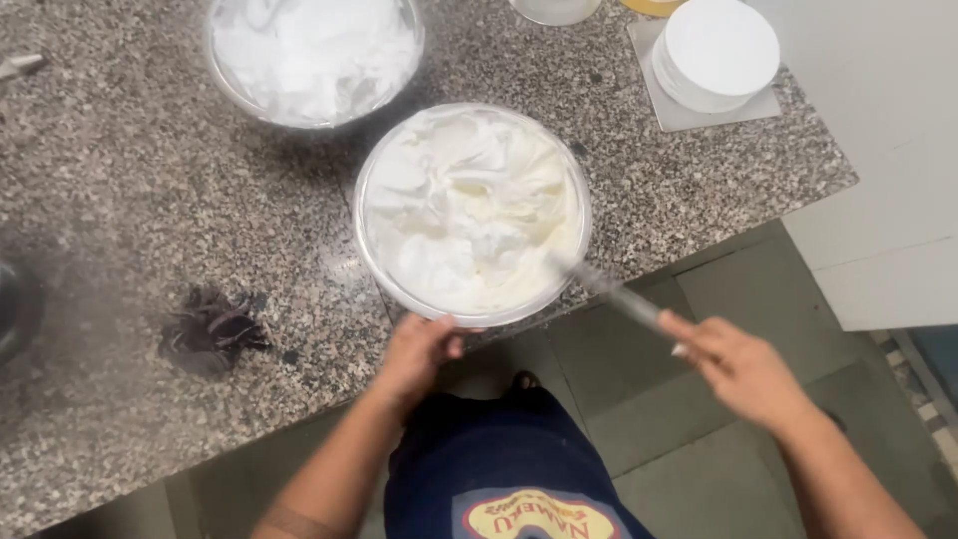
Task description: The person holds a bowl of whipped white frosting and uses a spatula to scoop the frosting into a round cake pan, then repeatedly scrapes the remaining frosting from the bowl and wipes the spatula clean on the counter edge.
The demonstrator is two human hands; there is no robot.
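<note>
Both hands: left (419,349) steadies bowl (399,284), right (738,364) grips spatula (619,294).

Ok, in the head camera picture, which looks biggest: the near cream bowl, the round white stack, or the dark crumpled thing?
1. Near cream bowl, held at its rim by the left hand.
2. Round white stack and dark crumpled thing: these look about alike, and the stack lies farther from the camera, so I won't rank them.

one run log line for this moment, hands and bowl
left hand: grips near rim of steel bowl | right hand: holds spatula, blade in white cream | surface: granite counter
</note>
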